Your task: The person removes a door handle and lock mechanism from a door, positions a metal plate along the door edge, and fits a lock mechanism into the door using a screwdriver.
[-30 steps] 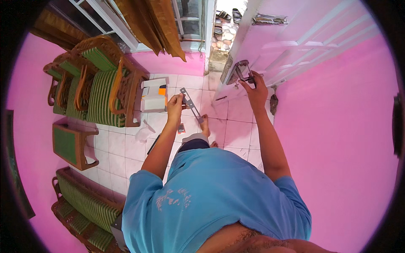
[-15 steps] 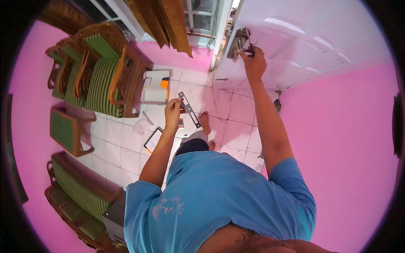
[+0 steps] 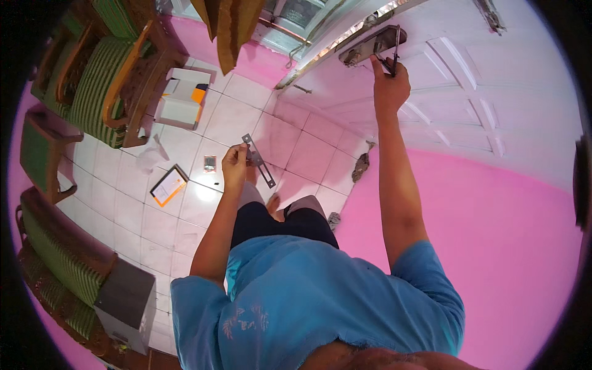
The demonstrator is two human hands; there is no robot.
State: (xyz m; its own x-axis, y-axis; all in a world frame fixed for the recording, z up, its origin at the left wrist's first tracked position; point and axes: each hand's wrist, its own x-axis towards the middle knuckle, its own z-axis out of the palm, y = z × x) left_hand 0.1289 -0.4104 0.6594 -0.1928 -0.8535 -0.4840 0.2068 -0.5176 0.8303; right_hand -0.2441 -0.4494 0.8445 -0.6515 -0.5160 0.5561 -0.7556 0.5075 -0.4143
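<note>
My left hand (image 3: 234, 165) pinches a long, narrow metal strike plate (image 3: 266, 174) near its upper part. The plate has holes at its ends and a long slot, and hangs tilted above the tiled floor. My right arm reaches out to the white door (image 3: 456, 80), where my right hand (image 3: 392, 89) is closed around the end of the dark metal door handle (image 3: 396, 46). Behind that handle, its worn oblong backplate (image 3: 357, 55) lies against the door near the edge. My fingers partly hide the handle's end.
On the tiles at left lie an open white box (image 3: 179, 102), a framed orange-edged sheet (image 3: 168, 186), a small packet (image 3: 209, 163) and crumpled plastic (image 3: 150, 157). Green-striped wooden chairs (image 3: 102, 80) line the left. Rags (image 3: 360, 168) lie by the pink wall (image 3: 468, 234).
My view has swung right, so the furniture and floor items sit further left. The door leaf stands at a different angle. Both hands keep their holds.
</note>
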